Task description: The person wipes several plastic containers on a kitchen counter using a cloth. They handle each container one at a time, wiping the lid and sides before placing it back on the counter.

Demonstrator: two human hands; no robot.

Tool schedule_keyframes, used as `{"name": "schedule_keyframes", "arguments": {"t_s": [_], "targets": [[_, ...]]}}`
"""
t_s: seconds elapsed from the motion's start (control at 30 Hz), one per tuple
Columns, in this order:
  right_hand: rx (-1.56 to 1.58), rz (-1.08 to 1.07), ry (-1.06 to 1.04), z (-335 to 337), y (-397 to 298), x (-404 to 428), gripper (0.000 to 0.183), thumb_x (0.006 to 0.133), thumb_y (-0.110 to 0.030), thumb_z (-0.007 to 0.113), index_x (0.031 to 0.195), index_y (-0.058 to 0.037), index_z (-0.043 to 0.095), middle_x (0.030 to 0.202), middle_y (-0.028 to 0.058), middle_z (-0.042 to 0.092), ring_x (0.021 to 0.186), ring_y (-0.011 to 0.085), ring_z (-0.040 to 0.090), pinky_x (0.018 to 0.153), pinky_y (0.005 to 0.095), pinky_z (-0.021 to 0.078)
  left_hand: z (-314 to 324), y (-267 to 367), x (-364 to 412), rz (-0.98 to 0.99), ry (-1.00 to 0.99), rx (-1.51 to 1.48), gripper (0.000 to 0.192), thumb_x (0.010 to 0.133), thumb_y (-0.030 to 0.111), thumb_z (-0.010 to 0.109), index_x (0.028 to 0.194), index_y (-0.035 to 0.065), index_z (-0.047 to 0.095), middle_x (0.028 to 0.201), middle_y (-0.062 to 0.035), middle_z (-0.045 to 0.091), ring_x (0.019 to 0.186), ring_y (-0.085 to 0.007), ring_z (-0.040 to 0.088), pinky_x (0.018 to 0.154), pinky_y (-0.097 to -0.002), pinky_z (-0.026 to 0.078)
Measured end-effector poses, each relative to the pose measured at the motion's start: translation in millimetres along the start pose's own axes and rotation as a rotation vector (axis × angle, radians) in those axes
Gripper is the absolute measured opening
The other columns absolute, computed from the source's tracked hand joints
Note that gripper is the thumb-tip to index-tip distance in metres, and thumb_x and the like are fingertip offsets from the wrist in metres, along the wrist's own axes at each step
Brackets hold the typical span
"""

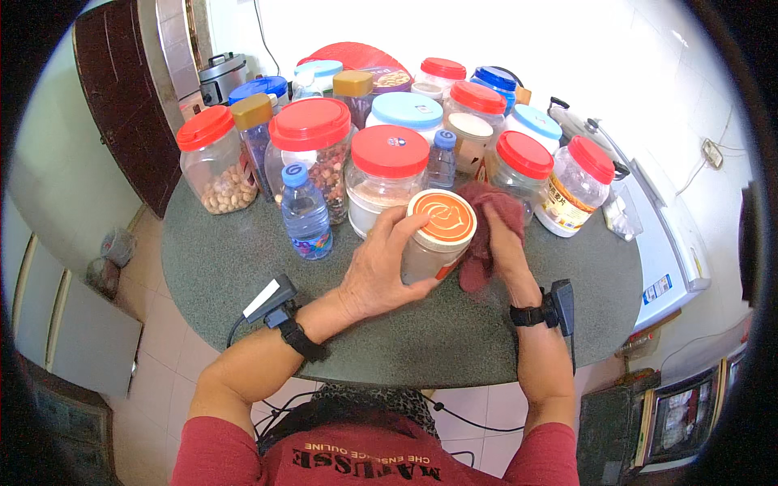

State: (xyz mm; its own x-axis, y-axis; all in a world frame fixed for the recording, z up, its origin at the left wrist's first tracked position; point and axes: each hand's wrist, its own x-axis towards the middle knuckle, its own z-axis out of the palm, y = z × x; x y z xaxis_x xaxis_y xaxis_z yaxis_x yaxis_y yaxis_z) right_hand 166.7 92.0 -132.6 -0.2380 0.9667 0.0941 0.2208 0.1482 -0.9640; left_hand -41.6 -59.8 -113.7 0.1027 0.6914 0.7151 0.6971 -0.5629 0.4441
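Note:
My left hand (383, 264) grips a clear jar (419, 258) with an orange and cream lid (442, 219), thumb in front and fingers at the lid's edge. The jar stands a little tilted over the green-grey round table (389, 349); whether its base touches is unclear. A dark red cloth (477, 270) is bunched in my right hand (506, 243), against the jar's right side. Part of that hand is hidden behind the cloth. Just behind the jar is a red-lidded jar (389, 161) of pale powder. A small water bottle (306, 212) with a blue cap stands to the left.
Several lidded jars crowd the back, among them a jar of nuts (226, 182) at left and a labelled jar (571, 191) at right. A clear plastic box (623, 212) sits by the right edge. Behind are a pot (583, 124) and a rice cooker (223, 79).

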Motion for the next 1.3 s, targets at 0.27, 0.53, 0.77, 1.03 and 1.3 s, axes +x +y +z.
{"name": "schedule_keyframes", "arguments": {"t_s": [0.27, 0.53, 0.77, 1.03, 1.3], "targets": [[0.631, -0.255, -0.586, 11.0, -10.0, -16.8, 0.048, 0.104, -0.035, 0.044, 0.136, 0.0001, 0.05, 0.137, 0.0115, 0.056, 0.122, 0.0228, 0.054, 0.108, 0.0363, 0.0406, 14.2, -6.3, -7.2, 0.078, 0.051, -0.233, 0.095, 0.054, 0.026, 0.095, 0.128, 0.0104, 0.038, 0.135, -0.0231, 0.044, 0.126, -0.0416, 0.048, 0.104, -0.0456, 0.043], [0.271, -0.014, -0.486, 10.9, 11.0, -6.9, 0.039, 0.099, -0.02, 0.054, 0.131, 0.0013, 0.056, 0.133, 0.0135, 0.06, 0.115, 0.0218, 0.06, 0.098, 0.0366, 0.0488, 6.9, -17.6, 3.6, 0.202, -0.052, -0.157, 0.094, 0.058, 0.029, 0.092, 0.135, 0.0097, 0.04, 0.14, -0.0216, 0.044, 0.128, -0.0415, 0.046, 0.109, -0.0462, 0.039], [-0.232, -0.183, -0.429, 1.2, 14.4, 8.5, 0.037, 0.097, -0.019, 0.051, 0.128, -0.0019, 0.06, 0.13, 0.0178, 0.062, 0.12, 0.0271, 0.059, 0.102, 0.0375, 0.0444, 0.7, -15.9, -1.2, 0.092, -0.115, 0.016, 0.084, 0.074, 0.015, 0.081, 0.146, 0.0127, 0.038, 0.127, -0.0161, 0.052, 0.108, -0.0293, 0.058, 0.087, -0.0338, 0.053], [-0.913, -0.263, -0.406, -3.0, -11.2, 3.4, 0.041, 0.102, -0.027, 0.041, 0.126, 0.0014, 0.058, 0.127, 0.023, 0.061, 0.116, 0.0313, 0.06, 0.099, 0.0394, 0.0455, 7.5, -14.3, -2.1, -0.163, -0.133, -0.23, 0.101, 0.074, 0.011, 0.08, 0.153, 0.0079, 0.018, 0.138, -0.0226, 0.048, 0.127, -0.0355, 0.051, 0.102, -0.0408, 0.046], [0.417, -0.105, -0.169, 20.1, -3.4, -11.1, 0.061, 0.103, -0.052, 0.041, 0.13, 0.0012, 0.056, 0.126, 0.0083, 0.059, 0.115, 0.0152, 0.051, 0.102, 0.032, 0.0401, 17.3, 0.9, -2.4, -0.283, -0.122, -0.244, 0.126, 0.062, 0.036, 0.091, 0.153, 0.0024, 0.01, 0.146, -0.0217, 0.041, 0.137, -0.0332, 0.041, 0.114, -0.0419, 0.032]]}}
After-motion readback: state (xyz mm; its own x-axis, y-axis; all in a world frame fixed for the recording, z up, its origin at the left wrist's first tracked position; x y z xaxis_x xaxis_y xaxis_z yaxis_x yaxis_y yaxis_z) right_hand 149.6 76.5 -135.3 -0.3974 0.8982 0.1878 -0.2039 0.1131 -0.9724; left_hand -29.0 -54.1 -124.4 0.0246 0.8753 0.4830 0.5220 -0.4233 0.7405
